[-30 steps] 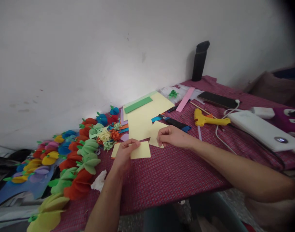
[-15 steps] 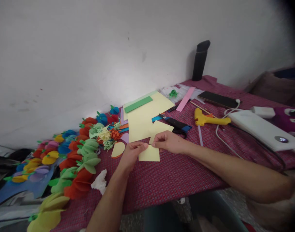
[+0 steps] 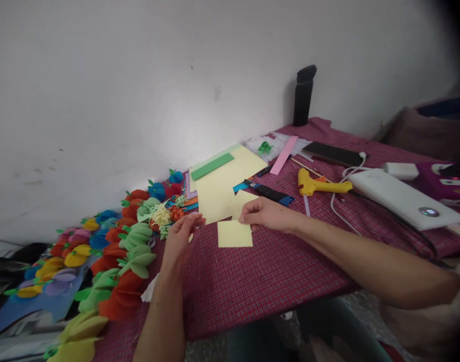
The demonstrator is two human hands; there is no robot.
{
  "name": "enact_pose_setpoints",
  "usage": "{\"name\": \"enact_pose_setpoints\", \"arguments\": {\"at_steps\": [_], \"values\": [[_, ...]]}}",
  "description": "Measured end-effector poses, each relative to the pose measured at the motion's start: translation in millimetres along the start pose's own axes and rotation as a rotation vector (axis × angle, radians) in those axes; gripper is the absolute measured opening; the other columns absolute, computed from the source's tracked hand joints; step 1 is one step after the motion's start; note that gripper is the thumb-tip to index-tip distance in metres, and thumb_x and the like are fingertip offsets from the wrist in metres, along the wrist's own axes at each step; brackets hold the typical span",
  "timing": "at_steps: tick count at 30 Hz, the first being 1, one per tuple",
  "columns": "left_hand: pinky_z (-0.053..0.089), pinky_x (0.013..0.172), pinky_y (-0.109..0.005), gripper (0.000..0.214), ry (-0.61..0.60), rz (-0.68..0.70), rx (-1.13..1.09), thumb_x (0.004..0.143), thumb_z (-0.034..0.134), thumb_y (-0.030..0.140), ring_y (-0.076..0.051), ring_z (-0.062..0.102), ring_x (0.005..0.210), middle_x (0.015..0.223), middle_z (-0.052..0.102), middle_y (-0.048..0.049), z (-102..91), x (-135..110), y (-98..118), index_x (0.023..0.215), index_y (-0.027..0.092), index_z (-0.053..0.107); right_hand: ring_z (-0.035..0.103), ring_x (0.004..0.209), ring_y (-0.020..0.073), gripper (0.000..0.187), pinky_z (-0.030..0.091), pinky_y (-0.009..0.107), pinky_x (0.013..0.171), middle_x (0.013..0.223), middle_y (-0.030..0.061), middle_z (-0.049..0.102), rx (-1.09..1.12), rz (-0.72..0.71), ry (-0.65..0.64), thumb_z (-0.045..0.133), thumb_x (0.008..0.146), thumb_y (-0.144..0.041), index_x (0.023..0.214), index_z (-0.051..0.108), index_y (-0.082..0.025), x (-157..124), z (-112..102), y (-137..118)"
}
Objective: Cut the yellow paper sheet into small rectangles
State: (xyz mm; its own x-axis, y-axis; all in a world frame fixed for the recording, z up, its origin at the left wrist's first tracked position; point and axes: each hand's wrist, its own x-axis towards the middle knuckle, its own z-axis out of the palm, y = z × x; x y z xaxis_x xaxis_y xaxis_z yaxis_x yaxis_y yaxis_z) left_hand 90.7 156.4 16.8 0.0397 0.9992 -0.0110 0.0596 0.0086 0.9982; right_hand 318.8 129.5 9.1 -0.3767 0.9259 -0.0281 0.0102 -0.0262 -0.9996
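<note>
A pale yellow paper square [image 3: 235, 236] hangs from my right hand [image 3: 262, 213], which pinches it at its upper right corner. My left hand [image 3: 181, 232] is to the left of that square, apart from it, with loosely bent fingers and nothing visible in them. Behind this hand, a small yellow paper piece [image 3: 191, 238] is mostly hidden. Another pale yellow piece [image 3: 243, 201] lies just beyond my right hand, partly covered by it. Farther back is a large pale yellow sheet [image 3: 217, 198] with a green paper strip [image 3: 212, 166] on top.
Folded paper fruits [image 3: 135, 235] in many colours line the left side, by shredded paper tufts [image 3: 161, 215]. To the right are a cutter [image 3: 270, 192], a yellow glue gun [image 3: 320, 186], a white power bank [image 3: 403, 198] and a phone [image 3: 333, 153]. A black bottle [image 3: 303, 98] stands behind.
My left hand has let go of the yellow square and moved left, now covering most of the rounded yellow piece. My right hand still holds the square. The view has shifted slightly.
</note>
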Motion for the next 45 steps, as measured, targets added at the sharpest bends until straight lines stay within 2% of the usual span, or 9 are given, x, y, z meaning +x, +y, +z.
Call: {"name": "enact_pose_setpoints", "arguments": {"at_steps": [3,5,7,13,22,28,32,38,45], "values": [[0.041,0.066,-0.026,0.038,-0.228,-0.059,0.050,0.068,0.058,0.045,-0.015,0.058,0.072,0.084,0.067,-0.0067,17.4,-11,-3,0.091,0.016,0.065,0.043,0.046,0.0066,0.015,0.032,0.020,0.046,0.050,-0.0028,0.049,-0.059,-0.002,-0.035,0.055,0.068,-0.027,0.060,0.054,-0.015,0,3,4],[0.039,0.060,-0.022,0.028,-0.342,-0.089,0.092,0.067,0.061,0.040,-0.012,0.055,0.064,0.073,0.066,-0.0029,28.1,-18,-6,0.081,0.015,0.066,0.043,0.047,0.0071,0.015,0.032,0.020,0.047,0.051,-0.0022,0.050,-0.119,-0.007,-0.048,0.054,0.069,-0.027,0.061,0.056,-0.015,0,5,7],[0.036,0.055,-0.019,0.021,-0.387,-0.089,0.113,0.066,0.064,0.035,-0.009,0.050,0.055,0.061,0.061,0.0006,34.1,-23,-10,0.069,0.014,0.065,0.044,0.048,0.0075,0.015,0.032,0.020,0.047,0.052,-0.0019,0.051,-0.175,-0.019,-0.059,0.053,0.070,-0.027,0.063,0.057,-0.015,0,6,9],[0.033,0.052,-0.020,0.020,-0.403,-0.089,0.090,0.066,0.064,0.033,-0.008,0.045,0.052,0.056,0.057,0.0019,35.9,-23,-13,0.065,0.014,0.064,0.039,0.052,0.0074,0.020,0.029,0.020,0.048,0.057,-0.0020,0.048,-0.357,-0.100,-0.048,0.049,0.073,-0.031,0.068,0.059,-0.014,3,9,15],[0.032,0.050,-0.019,0.016,-0.413,-0.109,0.060,0.067,0.064,0.030,-0.007,0.043,0.050,0.055,0.056,0.0025,36.2,-24,-12,0.064,0.014,0.064,0.040,0.052,0.0076,0.019,0.030,0.020,0.048,0.056,-0.0022,0.049,-0.371,-0.102,-0.008,0.051,0.072,-0.030,0.067,0.059,-0.015,4,14,14],[0.033,0.050,-0.019,0.013,-0.295,-0.137,-0.016,0.064,0.067,0.026,-0.007,0.046,0.049,0.055,0.056,0.0031,19.5,-16,-7,0.061,0.015,0.062,0.048,0.051,0.0086,0.012,0.039,0.023,0.052,0.054,-0.0002,0.055,-0.142,-0.028,-0.036,0.054,0.068,-0.024,0.061,0.058,-0.015,4,0,5],[0.035,0.052,-0.020,0.012,-0.237,-0.126,-0.041,0.063,0.067,0.026,-0.008,0.050,0.052,0.058,0.058,0.0024,9.8,-11,-5,0.063,0.015,0.062,0.050,0.053,0.0087,0.014,0.041,0.023,0.054,0.062,0.0036,0.060,-0.091,0.000,0.053,0.057,0.068,-0.026,0.061,0.058,-0.015,5,-11,-1],[0.036,0.055,-0.021,0.018,-0.286,-0.068,0.040,0.063,0.066,0.031,-0.009,0.049,0.054,0.059,0.058,0.0015,29.0,-17,-13,0.064,0.014,0.063,0.048,0.056,0.0088,0.024,0.038,0.022,0.053,0.065,0.0022,0.058,-0.171,-0.051,0.039,0.054,0.072,-0.037,0.075,0.061,-0.014,6,5,9],[0.033,0.054,-0.020,0.020,-0.405,-0.045,0.105,0.067,0.062,0.035,-0.008,0.045,0.054,0.060,0.056,0.0024,40.5,-23,-16,0.069,0.015,0.063,0.042,0.054,0.0080,0.023,0.031,0.020,0.049,0.059,-0.0007,0.054,-0.378,-0.088,0.028,0.052,0.071,-0.034,0.072,0.062,-0.013,8,11,24]]}}
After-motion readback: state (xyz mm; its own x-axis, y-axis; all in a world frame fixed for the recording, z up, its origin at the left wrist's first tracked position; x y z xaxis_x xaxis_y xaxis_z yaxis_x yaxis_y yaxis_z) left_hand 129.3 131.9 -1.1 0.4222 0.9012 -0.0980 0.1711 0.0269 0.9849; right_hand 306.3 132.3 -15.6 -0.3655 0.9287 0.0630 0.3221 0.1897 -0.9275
